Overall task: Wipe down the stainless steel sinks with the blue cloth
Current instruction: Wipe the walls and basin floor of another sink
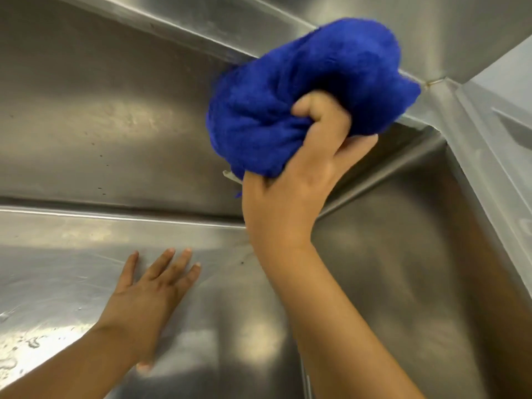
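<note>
1. The right hand squeezes the cloth in curled fingers, likely so it can rub hard.
2. The left hand lies flat, fingers spread, on the sink ledge, maybe to keep steady.
3. The cloth is bunched, fluffy and deep blue, up at the sink's back rim.

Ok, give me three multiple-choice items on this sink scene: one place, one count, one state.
1. Where is the blue cloth? A) basin floor B) against the sink's back ledge C) over a tap
2. How many hands hold the cloth? A) none B) one C) two
3. How is the left hand? A) fisted B) pinching cloth C) flat, fingers spread
Answers: B, it is bunched at the ledge; B, only the right hand grips it; C, it rests open on steel.
</note>
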Demonstrator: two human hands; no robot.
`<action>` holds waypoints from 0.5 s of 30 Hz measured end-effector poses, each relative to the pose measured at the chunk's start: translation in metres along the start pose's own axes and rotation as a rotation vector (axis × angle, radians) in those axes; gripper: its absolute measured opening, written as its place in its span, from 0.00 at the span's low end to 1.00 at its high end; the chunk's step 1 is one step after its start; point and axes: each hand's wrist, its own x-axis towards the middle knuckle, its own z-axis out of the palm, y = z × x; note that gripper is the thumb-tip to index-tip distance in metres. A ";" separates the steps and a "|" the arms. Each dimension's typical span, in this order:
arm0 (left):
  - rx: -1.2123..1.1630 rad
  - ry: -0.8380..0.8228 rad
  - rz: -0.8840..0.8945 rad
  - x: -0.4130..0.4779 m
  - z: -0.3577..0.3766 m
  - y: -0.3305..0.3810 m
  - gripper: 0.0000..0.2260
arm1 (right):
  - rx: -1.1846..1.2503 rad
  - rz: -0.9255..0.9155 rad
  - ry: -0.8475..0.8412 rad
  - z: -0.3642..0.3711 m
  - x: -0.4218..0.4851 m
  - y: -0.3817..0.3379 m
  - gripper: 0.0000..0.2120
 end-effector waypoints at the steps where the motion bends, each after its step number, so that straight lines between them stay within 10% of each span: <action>1: -0.007 0.015 0.000 0.001 0.000 0.000 0.61 | -0.061 0.015 -0.054 0.006 -0.011 0.006 0.22; 7: -0.047 0.119 -0.030 0.000 0.004 0.004 0.53 | -0.308 0.398 -0.720 0.011 -0.110 0.053 0.26; 15: -0.025 0.077 -0.002 -0.001 -0.001 0.004 0.54 | -0.166 0.086 -0.214 -0.005 -0.025 0.017 0.26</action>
